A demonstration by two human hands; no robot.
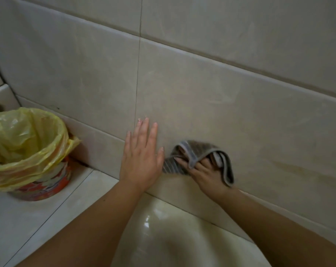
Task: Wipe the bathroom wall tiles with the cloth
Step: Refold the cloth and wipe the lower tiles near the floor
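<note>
Large beige wall tiles with dark grout lines fill most of the head view. My left hand lies flat against the lowest tile row, fingers straight and pointing up. Just to its right, my right hand presses a grey striped cloth against the same tile. The cloth is bunched and folded over my right fingers, with one end hanging down on the right side.
A small bin lined with a yellow plastic bag stands on the floor at the left, close to the wall. Glossy pale floor tiles lie below my arms. A white fixture edge shows at far left.
</note>
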